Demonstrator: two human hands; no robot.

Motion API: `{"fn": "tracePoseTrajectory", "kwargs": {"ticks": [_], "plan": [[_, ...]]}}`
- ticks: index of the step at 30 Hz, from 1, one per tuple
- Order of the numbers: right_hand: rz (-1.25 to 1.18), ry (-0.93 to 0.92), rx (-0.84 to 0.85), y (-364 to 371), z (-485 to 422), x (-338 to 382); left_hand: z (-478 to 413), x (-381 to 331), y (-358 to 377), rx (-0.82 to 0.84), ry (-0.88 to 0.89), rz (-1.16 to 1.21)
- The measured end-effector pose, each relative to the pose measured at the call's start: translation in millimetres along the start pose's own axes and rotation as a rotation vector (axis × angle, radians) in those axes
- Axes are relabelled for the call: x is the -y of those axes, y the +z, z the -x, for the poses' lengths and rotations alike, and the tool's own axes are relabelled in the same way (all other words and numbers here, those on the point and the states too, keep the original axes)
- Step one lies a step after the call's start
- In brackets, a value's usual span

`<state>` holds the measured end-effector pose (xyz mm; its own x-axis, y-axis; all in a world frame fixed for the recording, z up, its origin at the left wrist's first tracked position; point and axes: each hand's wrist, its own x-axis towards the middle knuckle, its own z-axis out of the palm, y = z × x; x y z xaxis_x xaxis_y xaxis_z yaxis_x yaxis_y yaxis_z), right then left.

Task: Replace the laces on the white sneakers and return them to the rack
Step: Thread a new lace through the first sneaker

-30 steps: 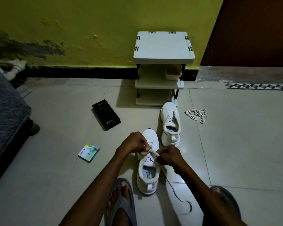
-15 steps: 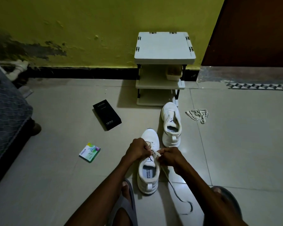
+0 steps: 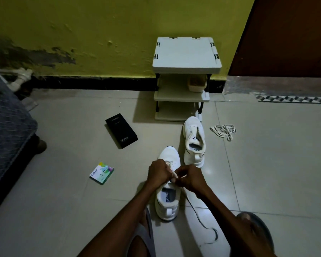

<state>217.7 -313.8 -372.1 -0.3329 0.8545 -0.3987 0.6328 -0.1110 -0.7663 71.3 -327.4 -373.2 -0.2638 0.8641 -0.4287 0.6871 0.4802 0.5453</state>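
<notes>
A white sneaker [image 3: 168,201] lies on the floor between my feet, toe pointing away. My left hand [image 3: 158,172] and my right hand [image 3: 190,179] meet over its eyelets, both pinching a white lace [image 3: 173,173]. A dark lace [image 3: 202,221] trails from the shoe's right side across the tile. The second white sneaker [image 3: 194,141] lies unlaced just beyond. A loose bundle of white laces [image 3: 223,131] rests on the floor to its right. The white three-shelf rack [image 3: 186,52] stands against the yellow wall.
A black phone box [image 3: 121,130] and a small colourful packet [image 3: 101,173] lie on the tiles at left. A dark bed edge [image 3: 7,130] fills the far left. A beige container [image 3: 197,83] sits on the rack's middle shelf. A brown door [image 3: 285,34] is at right.
My hands have drawn slightly closer together over the sneaker's eyelets while working the lace. The view shifted a little; nothing else moved.
</notes>
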Motion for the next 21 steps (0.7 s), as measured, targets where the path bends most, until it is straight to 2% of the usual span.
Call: {"fn": "tracePoseTrajectory", "kwargs": {"ticks": [7, 13, 18, 21], "plan": [[-0.082, -0.078, 0.003, -5.7, 2.5, -3.6, -1.6, 0.9, -7.7, 0.015, 0.022, 0.101], [-0.076, -0.06, -0.13, 4.0, 3.1, -8.0, -1.4, 4.9, -11.8, 0.146, 0.063, 0.188], [0.0, -0.049, -0.209, 4.7, 4.4, -0.9, -3.3, -1.4, -18.6, 0.293, 0.117, 0.082], [-0.073, 0.024, -0.224, -4.4, 2.5, 9.4, -2.9, -1.7, -16.7, 0.24, 0.112, 0.026]]}}
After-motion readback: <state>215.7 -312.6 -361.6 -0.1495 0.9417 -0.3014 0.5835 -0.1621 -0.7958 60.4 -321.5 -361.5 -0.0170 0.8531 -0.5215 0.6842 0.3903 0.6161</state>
